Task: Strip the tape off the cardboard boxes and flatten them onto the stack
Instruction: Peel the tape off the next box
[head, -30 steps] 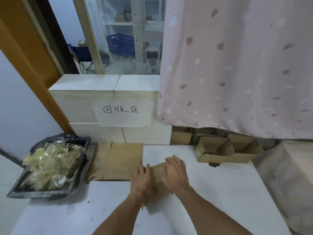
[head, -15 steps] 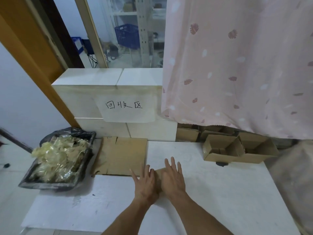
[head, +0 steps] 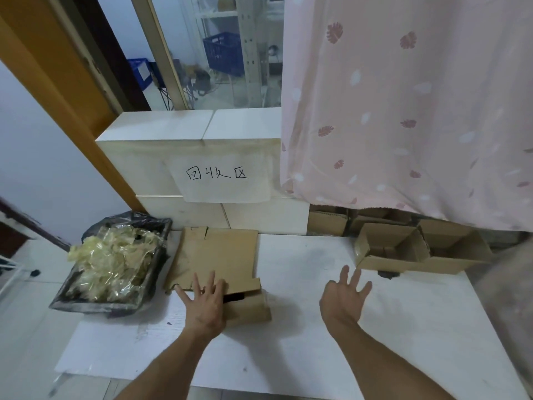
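I see a pink curtain (head: pixel 409 111) with a leaf print filling the upper right, hanging down to just above the far edge of a white table (head: pixel 375 327). To its left, white blocks (head: pixel 202 157) are stacked at the back of the table, and a paper sign (head: pixel 219 180) with handwritten characters is fixed to their front.

At the table's left edge sits a dark tray (head: pixel 112 264) lined with black plastic and heaped with crumpled, yellowish clear tape (head: pixel 112 261). Just right of it, against the white blocks, lies the stack (head: pixel 219 255) of flattened brown cardboard. At the far right of the table, under the curtain's hem, an open cardboard box (head: pixel 418 249) stands with its flaps up; more brown boxes sit behind it, partly hidden by the curtain.

A smaller flattened box (head: pixel 248 307) lies at the near right corner of the stack, overlapping its edge, one panel slightly raised with a dark gap beneath.

My left hand (head: pixel 206 304) lies palm down with fingers spread straight, pressing the left part of that flattened box and reaching onto the stack. My right hand (head: pixel 343 298) is off to the right over bare table, fingers spread wide, holding nothing.
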